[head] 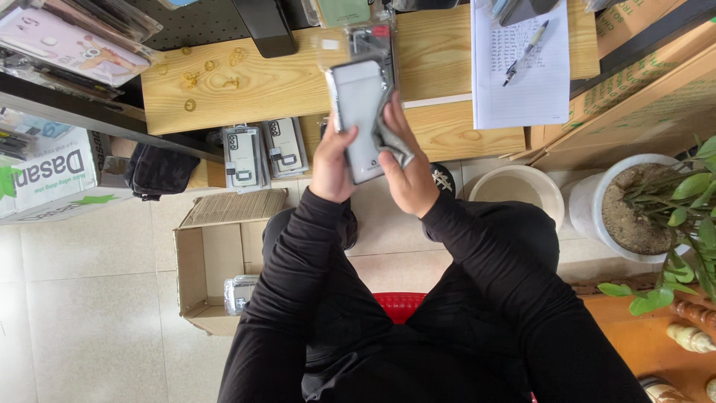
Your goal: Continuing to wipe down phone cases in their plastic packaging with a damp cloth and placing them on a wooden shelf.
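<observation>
Hands grip a grey rectangular phone case above the wooden counter: left hand clasps its edge, right hand pinches a grey cloth against it.

Two clear-fronted phone case packages lie side by side on the lower wooden shelf. A white carton with green print sits at left; an open brown cardboard box stands on the floor.

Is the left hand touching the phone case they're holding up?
Touching. The head view shows the left hand wrapped around the left edge of the grey phone case, thumb on its face, no gap visible.
</observation>
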